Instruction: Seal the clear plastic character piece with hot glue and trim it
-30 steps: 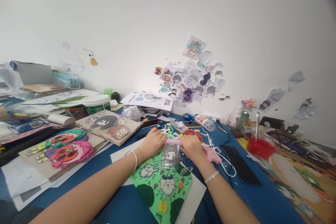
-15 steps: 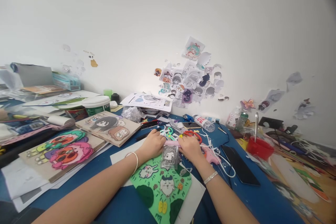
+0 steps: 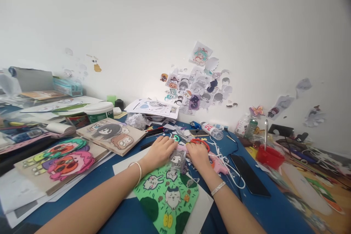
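Note:
A small clear plastic bag (image 3: 177, 161) with a grey-and-black cartoon figure in it hangs over the top of a green painted sheet (image 3: 164, 186). Along its upper edge runs a pink strip (image 3: 181, 147). My left hand (image 3: 159, 152) is closed at the strip's left end, its fingers bent over it and covering part of the bag. At the right end, my right hand (image 3: 197, 156) pinches the strip. Orange-red scissors (image 3: 202, 141) lie just behind my right hand. A pink glue gun (image 3: 218, 163) rests to its right.
Two boards with cartoon pictures, a painted one (image 3: 65, 161) and a figured one (image 3: 112, 135), lie left. A white tub (image 3: 99, 112) stands behind. A plastic bottle (image 3: 212, 130), white cables (image 3: 233, 175), a black slab (image 3: 251, 175) and a red cup (image 3: 270, 156) are to the right.
My left hand has slid slightly right and further over the strip and bag, hiding more of them. The bag now sits a little higher. The camera view has shifted slightly.

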Demonstrator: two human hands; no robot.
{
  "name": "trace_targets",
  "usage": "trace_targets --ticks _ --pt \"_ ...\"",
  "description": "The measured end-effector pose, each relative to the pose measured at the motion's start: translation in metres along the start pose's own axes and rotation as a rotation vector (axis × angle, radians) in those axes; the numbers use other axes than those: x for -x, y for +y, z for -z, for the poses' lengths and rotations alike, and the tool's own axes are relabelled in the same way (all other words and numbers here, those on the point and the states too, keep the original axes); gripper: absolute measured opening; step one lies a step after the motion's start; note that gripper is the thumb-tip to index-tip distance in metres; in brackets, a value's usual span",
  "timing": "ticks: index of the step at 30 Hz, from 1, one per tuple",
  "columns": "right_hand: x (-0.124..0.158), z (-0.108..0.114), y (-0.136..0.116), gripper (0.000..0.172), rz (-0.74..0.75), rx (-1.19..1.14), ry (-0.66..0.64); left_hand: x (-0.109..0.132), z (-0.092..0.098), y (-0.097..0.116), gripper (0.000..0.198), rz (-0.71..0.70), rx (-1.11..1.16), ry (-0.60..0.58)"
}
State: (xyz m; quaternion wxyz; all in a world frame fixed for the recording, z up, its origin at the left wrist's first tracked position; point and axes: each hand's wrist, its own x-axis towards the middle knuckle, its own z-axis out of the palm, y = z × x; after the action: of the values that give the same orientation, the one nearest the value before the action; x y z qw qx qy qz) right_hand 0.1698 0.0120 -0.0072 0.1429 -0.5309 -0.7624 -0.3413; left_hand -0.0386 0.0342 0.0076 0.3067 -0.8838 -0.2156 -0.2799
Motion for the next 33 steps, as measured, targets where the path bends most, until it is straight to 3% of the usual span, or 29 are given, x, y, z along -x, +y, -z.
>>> trace_targets --ticks 3,6,16,27,33 --pt "0.000 0.001 0.001 0.015 -0.036 0.001 0.013 -0.001 0.007 0.003 0.014 -0.177 0.017 0.015" --pt "0.000 0.003 0.000 0.014 -0.055 0.003 0.030 0.000 0.010 0.004 0.014 -0.257 0.013 0.041" --pt "-0.001 0.003 -0.002 0.031 -0.194 0.003 0.106 0.000 0.010 0.007 0.012 -0.288 -0.066 0.112" --pt "-0.001 0.005 -0.001 0.030 -0.208 0.010 0.206 0.002 0.008 0.012 0.014 -0.233 -0.122 0.235" --pt "0.001 0.004 0.005 0.027 -0.211 0.011 0.273 0.002 0.019 0.011 0.014 -0.195 -0.162 0.331"
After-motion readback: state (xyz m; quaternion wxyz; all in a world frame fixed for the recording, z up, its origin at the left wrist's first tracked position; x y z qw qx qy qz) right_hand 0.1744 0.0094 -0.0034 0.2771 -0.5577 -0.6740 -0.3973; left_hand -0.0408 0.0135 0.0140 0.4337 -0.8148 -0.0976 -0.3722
